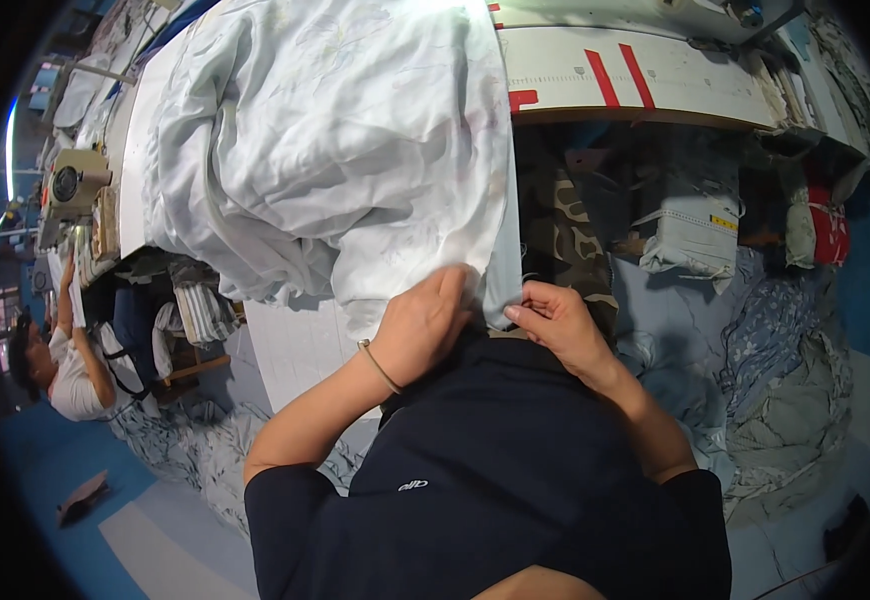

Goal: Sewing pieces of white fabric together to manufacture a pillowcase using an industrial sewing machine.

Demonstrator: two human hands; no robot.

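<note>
A large white cloth [335,130] with faint printed lines lies rumpled over the work table and hangs down off its near edge. Along its right side runs a straight, pale blue-grey border [502,275]. My left hand [427,318], with a thin band at the wrist, is closed on the cloth's near edge close to my body; its fingertips are partly hidden. Just to the right, my right hand [558,325] pinches the lower corner of the pale border between thumb and fingers.
Red tape strips [620,77] mark the white table top at the far right. Below it hang a white bundle [690,225] and a red one [823,222]. Heaped cloth [780,400] lies on the floor at right. Another person [70,365] works at far left near a sewing machine [80,183].
</note>
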